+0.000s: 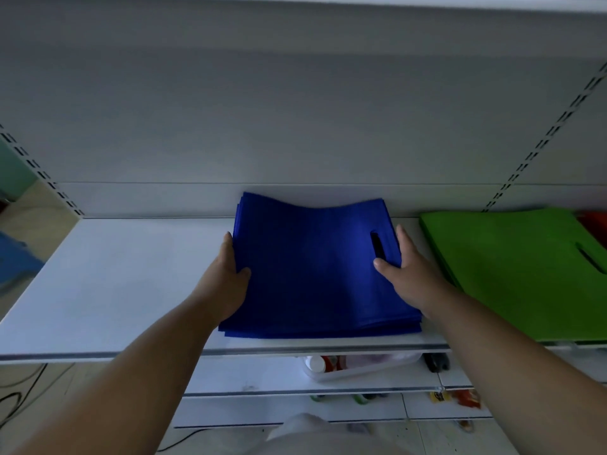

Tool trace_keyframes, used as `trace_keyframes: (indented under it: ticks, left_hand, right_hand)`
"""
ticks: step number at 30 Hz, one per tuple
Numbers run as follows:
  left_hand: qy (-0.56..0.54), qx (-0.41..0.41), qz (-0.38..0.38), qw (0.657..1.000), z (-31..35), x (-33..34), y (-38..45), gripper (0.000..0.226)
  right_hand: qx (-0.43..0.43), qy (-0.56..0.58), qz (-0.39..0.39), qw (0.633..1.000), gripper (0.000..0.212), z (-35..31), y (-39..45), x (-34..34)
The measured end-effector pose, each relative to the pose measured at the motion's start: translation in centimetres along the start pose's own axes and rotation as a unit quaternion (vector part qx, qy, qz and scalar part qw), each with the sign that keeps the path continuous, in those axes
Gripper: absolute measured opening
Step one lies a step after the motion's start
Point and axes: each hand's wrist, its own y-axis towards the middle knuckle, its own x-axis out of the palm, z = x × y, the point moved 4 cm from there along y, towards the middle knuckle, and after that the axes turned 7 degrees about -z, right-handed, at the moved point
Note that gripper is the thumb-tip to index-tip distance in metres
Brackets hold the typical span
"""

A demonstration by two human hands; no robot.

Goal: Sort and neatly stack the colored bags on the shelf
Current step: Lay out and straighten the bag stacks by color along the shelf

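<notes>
A stack of blue bags [315,274] lies flat on the white shelf [115,284], near its middle, with the far edge close to the back panel [295,110] and the near edge just short of the shelf's front lip. A slot-shaped handle cut-out [377,245] shows near the stack's right edge. The person's left hand [230,274] presses against the left side of the stack, fingers straight along the edge and the thumb resting on the top bag. The right hand [409,270] mirrors it on the right side: fingers extended along the edge, thumb laid on the top surface just below the cut-out. Neither hand curls round the bags; both lie flat against them. To the right, just beside the blue stack but apart from it, lies a stack of green bags [512,274], also flat on the shelf. Beyond its far right corner, a sliver of a red-orange item [594,221] is visible, too cropped to identify. On a lower shelf [249,379], a clear tray [358,367] holds small items, blurred.
</notes>
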Motion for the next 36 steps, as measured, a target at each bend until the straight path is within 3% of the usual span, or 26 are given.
trace_keyframes:
  ticks: [6, 10, 13, 16, 19, 23, 28, 32, 36]
  left_hand:
    - [0.035, 0.005, -0.028, 0.999, 0.0, -0.1, 0.0, 0.079]
    - [-0.046, 0.021, -0.03, 0.998, -0.8, -0.5, -1.0, 0.086]
    - [-0.039, 0.044, -0.046, 0.997, -1.2, 0.1, -2.7, 0.089]
    - [-0.01, 0.032, -0.061, 0.998, -1.3, 0.4, -1.7, 0.093]
    - [-0.051, 0.061, -0.046, 0.996, -1.3, -0.2, -2.1, 0.088]
    - [0.002, 0.106, -0.081, 0.991, -3.2, 0.7, -4.3, 0.125]
    - [0.085, 0.13, -0.044, 0.987, -3.0, 0.8, -4.0, 0.12]
    - [0.096, 0.145, -0.067, 0.983, -3.3, 0.6, -4.0, 0.118]
    - [0.12, 0.119, -0.043, 0.985, -3.6, 0.1, -3.6, 0.11]
  right_hand:
    - [-0.023, -0.034, -0.031, 0.999, 0.078, -0.2, 0.1, 0.6]
    - [-0.04, 0.033, -0.042, 0.998, 0.089, 0.7, -1.1, -0.6]
    - [-0.054, 0.0, -0.084, 0.995, 0.097, 1.1, -1.9, -0.1]
    - [-0.075, -0.042, -0.049, 0.995, 0.094, 0.4, -1.2, 0.7]
    - [-0.068, -0.06, -0.053, 0.994, 0.11, 0.5, -1.6, 0.6]
    - [-0.066, -0.167, -0.135, 0.974, 0.129, 1.6, -3.8, 0.5]
    - [-0.104, -0.217, -0.051, 0.969, 0.121, 1.5, -3.9, 1.1]
    - [-0.101, -0.262, -0.043, 0.959, 0.113, 1.5, -4.8, 1.5]
    - [-0.101, -0.276, -0.006, 0.956, 0.108, 1.5, -5.2, 1.7]
